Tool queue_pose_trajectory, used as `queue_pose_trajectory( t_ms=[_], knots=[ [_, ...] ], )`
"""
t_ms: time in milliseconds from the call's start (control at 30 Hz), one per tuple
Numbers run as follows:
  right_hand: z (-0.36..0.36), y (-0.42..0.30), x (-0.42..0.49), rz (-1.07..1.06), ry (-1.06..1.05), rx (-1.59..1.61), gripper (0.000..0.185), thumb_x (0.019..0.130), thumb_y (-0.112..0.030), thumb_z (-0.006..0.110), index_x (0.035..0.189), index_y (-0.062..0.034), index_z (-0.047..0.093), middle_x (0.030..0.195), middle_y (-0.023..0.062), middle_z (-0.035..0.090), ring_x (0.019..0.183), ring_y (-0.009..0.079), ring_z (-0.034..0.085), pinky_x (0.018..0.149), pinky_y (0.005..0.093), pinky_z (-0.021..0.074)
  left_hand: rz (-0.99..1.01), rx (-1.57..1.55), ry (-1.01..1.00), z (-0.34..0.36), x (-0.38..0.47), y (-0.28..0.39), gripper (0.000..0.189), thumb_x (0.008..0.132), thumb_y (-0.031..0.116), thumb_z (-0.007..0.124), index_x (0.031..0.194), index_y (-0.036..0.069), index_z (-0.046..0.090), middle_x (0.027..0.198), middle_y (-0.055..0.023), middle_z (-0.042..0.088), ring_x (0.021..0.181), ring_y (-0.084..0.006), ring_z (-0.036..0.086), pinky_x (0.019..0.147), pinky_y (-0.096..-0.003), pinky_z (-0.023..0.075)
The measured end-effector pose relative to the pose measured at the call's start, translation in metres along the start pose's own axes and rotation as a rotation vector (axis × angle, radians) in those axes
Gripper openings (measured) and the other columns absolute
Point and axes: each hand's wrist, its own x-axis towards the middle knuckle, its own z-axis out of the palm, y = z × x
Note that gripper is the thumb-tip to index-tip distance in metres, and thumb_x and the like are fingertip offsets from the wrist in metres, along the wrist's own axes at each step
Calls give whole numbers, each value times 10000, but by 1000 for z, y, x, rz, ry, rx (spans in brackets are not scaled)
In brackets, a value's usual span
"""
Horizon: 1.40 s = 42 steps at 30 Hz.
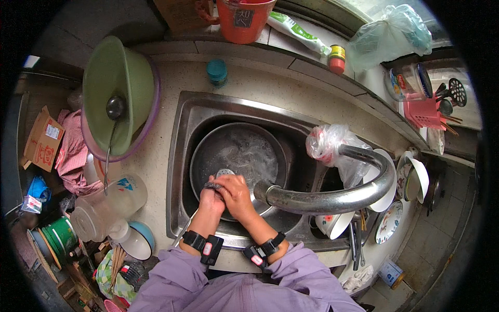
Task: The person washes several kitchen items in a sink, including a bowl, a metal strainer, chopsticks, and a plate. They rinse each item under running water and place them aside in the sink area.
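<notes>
Both hands are together over the near side of a round metal pan (249, 140) that sits in the steel sink (175, 156), with water moving in it. My left hand (212, 199) is on the left, turned partly palm up, against a dark scouring pad (213, 186). My right hand (235, 193) lies over it, its fingers closed onto the same pad. Just beyond the fingers shows the perforated metal head of a utensil (225, 172); its handle seems to run under my left hand, but its hold is hidden. The curved steel faucet (327, 202) reaches over the pan's right side.
A green basin (136, 93) with a ladle (116, 108) stands left of the sink, near a plastic jug (126, 195). A teal-lidded jar (216, 72) is behind the sink. Bowls (334, 225), a plate (388, 222) and a plastic bag (331, 146) are at the right.
</notes>
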Motion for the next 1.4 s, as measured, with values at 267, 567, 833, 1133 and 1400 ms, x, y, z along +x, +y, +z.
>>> queue_pose_trajectory(
  t_ms=[267,567,833,1133,1400],
  knots=[
    [-4,4,1,-152,143,65,153,802,-65,623,939,-68,689,1004,105,667,937,289,594,852,378,435,-14,26,-5,7,-4,5,344,1034,299,371,1156,26,541,1148,-121,616,1048,-252,601,980,-402,461],
    [-1,23,-7,-178,57,-118,193,814,-59,622,1000,-58,671,1080,127,637,1027,318,565,907,398,433,-7,16,-45,1,-1,8,361,1031,323,380,1195,42,535,1230,-99,591,1135,-234,566,1006,-414,437],
    [-17,98,5,304,145,-765,413,805,-57,582,1216,-79,572,1359,144,460,1137,364,477,967,451,409,145,92,-48,-4,11,0,362,1012,323,446,1240,49,513,1250,-75,577,1167,-219,541,1043,-398,398],
    [-4,48,-11,71,-37,56,390,800,-9,616,1185,-68,608,1208,174,585,1146,346,539,987,397,418,140,205,67,-4,14,-7,321,1007,347,462,1216,107,505,1193,-57,581,1107,-215,553,999,-425,399],
    [-5,34,-15,19,98,-73,372,769,-102,639,1141,-89,649,1247,111,564,1083,330,519,944,400,420,214,304,-54,2,-6,-8,303,1013,280,463,1151,20,536,1110,-80,605,1023,-187,590,922,-335,477]
  ],
)
